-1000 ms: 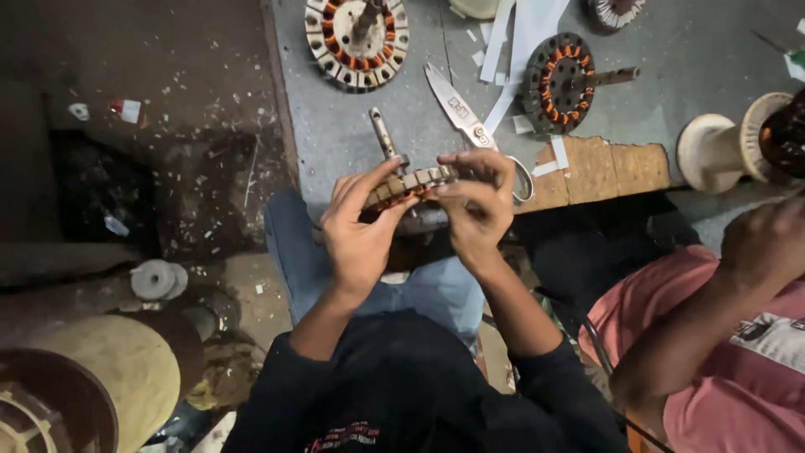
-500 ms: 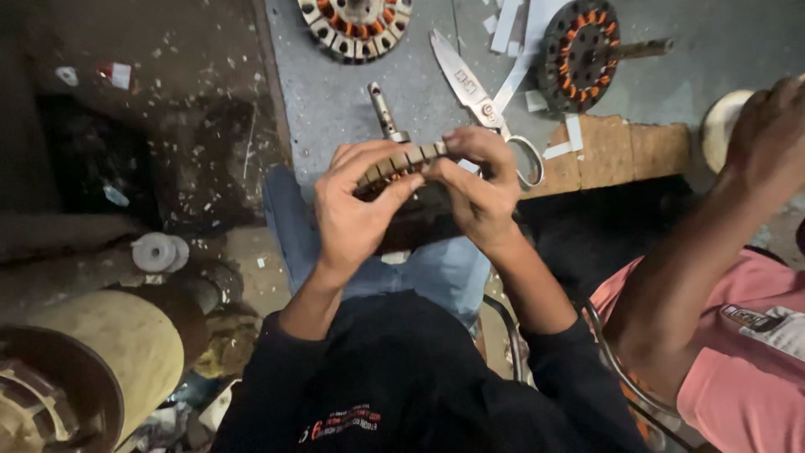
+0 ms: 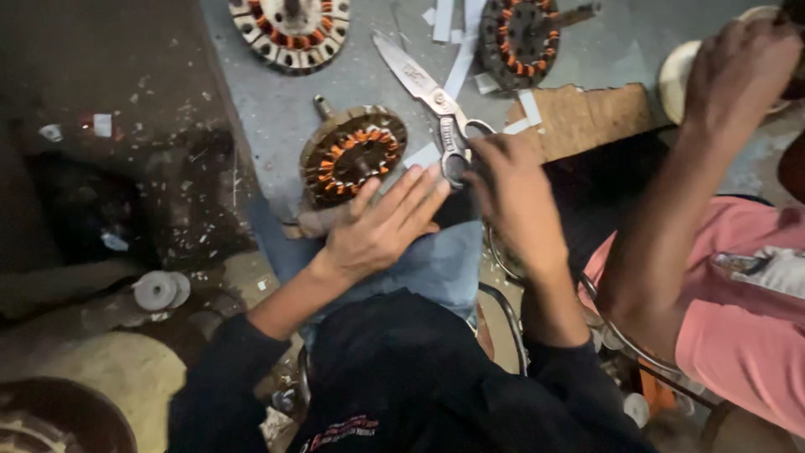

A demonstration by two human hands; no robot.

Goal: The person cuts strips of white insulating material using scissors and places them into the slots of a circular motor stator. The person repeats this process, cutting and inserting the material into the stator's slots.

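Looking down, my left hand lies flat, fingers spread, just beside the round copper-wound motor stator on the grey counter. Seems heavy and stiff with delicate windings, so I'd grab the rim. My right hand curls over the steel scissors' handles; can't tell the pinch
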